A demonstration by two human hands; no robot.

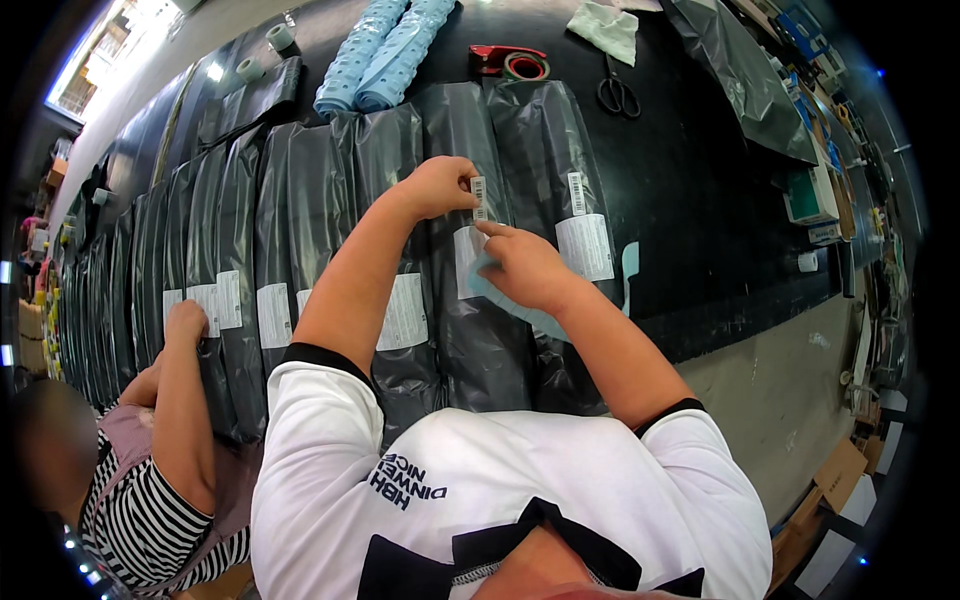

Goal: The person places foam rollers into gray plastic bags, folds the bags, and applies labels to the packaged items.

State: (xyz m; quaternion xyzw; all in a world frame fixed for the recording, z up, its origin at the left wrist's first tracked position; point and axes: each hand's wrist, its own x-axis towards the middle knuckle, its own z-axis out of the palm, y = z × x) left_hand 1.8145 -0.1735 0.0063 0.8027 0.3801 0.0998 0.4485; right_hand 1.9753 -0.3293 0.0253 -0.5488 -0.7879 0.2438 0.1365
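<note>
My left hand [438, 188] pinches the upper end of a small white barcode label [479, 196], against a black plastic-wrapped package [458, 130]. At the label's lower end rests the index finger of my right hand [527, 266]. A pale blue strip [512, 306], apparently label backing, is held under that hand's palm and curls out below it. Partly behind the right hand, a larger white printed label [466, 262] lies on the same package. To the right, another black package [543, 130] carries both a barcode label [577, 194] and a printed label [585, 247].
Black packages line the table leftward, where a co-worker's hand [187, 318] touches one. Beyond them lie blue bumpy rolls [375, 60], a red tape dispenser [490, 58], black scissors [618, 96] and a white cloth [606, 30]. Grey plastic sheeting [740, 85] covers the far right corner.
</note>
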